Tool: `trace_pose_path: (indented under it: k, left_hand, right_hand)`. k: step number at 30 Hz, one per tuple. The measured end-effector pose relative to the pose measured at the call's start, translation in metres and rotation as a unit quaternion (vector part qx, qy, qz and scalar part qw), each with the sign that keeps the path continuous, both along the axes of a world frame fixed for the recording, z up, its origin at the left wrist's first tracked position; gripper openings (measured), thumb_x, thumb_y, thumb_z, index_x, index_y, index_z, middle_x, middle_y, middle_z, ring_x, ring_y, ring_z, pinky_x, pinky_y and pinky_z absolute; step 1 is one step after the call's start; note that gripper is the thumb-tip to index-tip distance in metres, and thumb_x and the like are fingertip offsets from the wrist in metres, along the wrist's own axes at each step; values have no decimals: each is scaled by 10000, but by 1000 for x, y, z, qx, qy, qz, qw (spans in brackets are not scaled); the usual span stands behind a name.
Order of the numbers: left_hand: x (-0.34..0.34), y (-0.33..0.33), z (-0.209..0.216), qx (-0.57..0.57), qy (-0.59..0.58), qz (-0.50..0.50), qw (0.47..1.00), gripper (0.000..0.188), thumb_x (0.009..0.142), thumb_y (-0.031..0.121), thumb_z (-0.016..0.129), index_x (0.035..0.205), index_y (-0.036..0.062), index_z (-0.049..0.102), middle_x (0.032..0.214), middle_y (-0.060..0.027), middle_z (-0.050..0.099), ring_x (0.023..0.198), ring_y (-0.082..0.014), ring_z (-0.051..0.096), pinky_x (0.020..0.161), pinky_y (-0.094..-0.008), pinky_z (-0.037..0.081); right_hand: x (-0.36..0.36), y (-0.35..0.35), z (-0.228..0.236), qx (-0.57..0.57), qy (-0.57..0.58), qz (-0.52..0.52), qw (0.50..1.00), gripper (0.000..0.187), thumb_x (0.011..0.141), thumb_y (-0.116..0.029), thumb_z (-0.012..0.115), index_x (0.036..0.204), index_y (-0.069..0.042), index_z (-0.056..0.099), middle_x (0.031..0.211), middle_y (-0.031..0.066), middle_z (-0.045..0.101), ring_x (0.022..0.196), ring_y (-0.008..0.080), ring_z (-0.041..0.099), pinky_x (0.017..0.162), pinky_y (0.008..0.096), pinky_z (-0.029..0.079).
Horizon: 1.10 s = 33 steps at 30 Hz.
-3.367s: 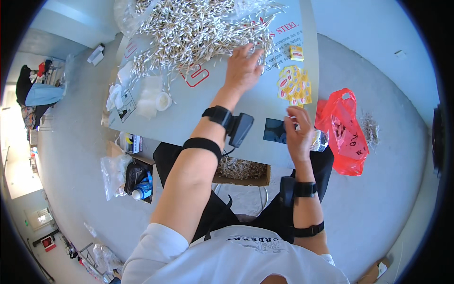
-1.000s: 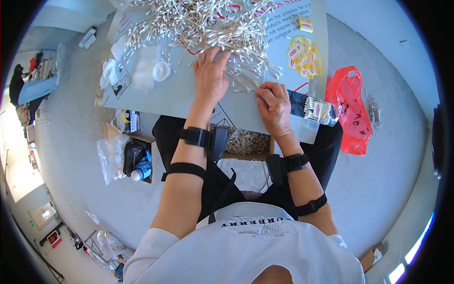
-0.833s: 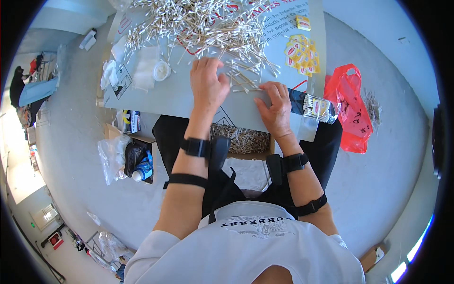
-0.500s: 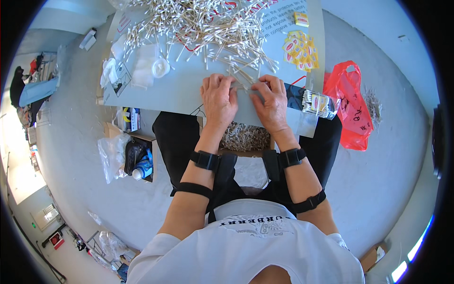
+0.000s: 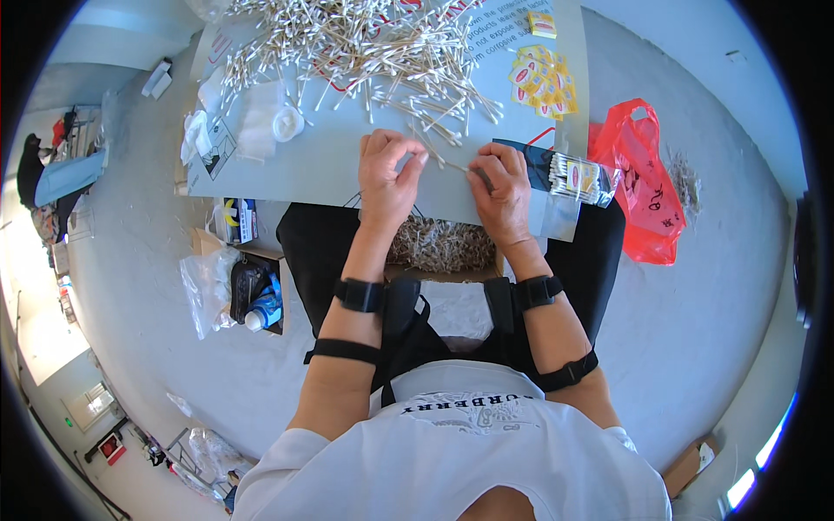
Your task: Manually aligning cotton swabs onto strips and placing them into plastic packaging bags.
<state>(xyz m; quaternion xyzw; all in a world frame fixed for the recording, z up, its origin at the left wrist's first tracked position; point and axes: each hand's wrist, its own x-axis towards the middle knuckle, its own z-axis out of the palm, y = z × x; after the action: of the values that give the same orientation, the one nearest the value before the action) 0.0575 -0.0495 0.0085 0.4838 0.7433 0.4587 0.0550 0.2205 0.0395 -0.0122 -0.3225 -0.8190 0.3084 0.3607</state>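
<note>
My left hand [image 5: 388, 178] is over the near edge of the table, thumb and forefinger pinched together. Whatever its fingertips hold, if anything, is too small to make out. To its right, my right hand [image 5: 502, 189] is closed too, its fingertips on the end of a cotton swab [image 5: 453, 166] that lies slantwise between the hands. Several loose swabs [image 5: 439, 128] stretch from there to a big heap of cotton swabs [image 5: 365, 52] at the back. Next to my right hand, a clear pack of swabs [image 5: 575, 180] with a yellow label lies on a dark sheet [image 5: 527, 161].
Yellow labels [image 5: 543, 85] are spread at the table's right, a small stack [image 5: 542, 24] behind them. Clear bags [image 5: 261, 122] and a round white tub [image 5: 287, 125] are at the left. A red plastic bag [image 5: 643, 187] hangs at the right. Below the edge stands a box of swabs [image 5: 443, 247].
My hands have moved slightly apart, the left one going left. A swab now shows between them, at my right fingertips. The whole view has shifted a little.
</note>
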Motion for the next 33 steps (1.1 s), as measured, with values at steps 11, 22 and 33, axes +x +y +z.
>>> trace_pose_path:
  k: [11, 22, 33]
  left_hand:
    - [9, -50, 23, -75, -381, -149, 909, 44, 852, -33, 688, 887, -8, 684, 835, -23, 655, 794, -109, 628, 732, -244, 501]
    - [16, -48, 22, 9, -412, -192, 891, 108, 855, -82, 667, 933, -11, 695, 913, -34, 651, 867, -105, 624, 796, -241, 512]
    - [29, -16, 4, -95, 117, -77, 986, 198, 692, -30, 712, 833, 65, 610, 830, -77, 588, 804, -288, 586, 675, -402, 494]
  right_hand:
    - [7, -1, -1, -157, 90, -23, 983, 191, 763, 110, 590, 899, -18, 631, 1049, 97, 640, 945, 252, 626, 773, 312, 513]
    - [7, 1, -3, -125, 82, -16, 989, 165, 770, 90, 596, 894, -14, 632, 1032, 99, 643, 955, 278, 621, 818, 338, 504]
    - [11, 0, 2, -163, 91, -9, 982, 187, 753, 26, 669, 932, -23, 646, 1056, 117, 630, 968, 301, 610, 843, 359, 502]
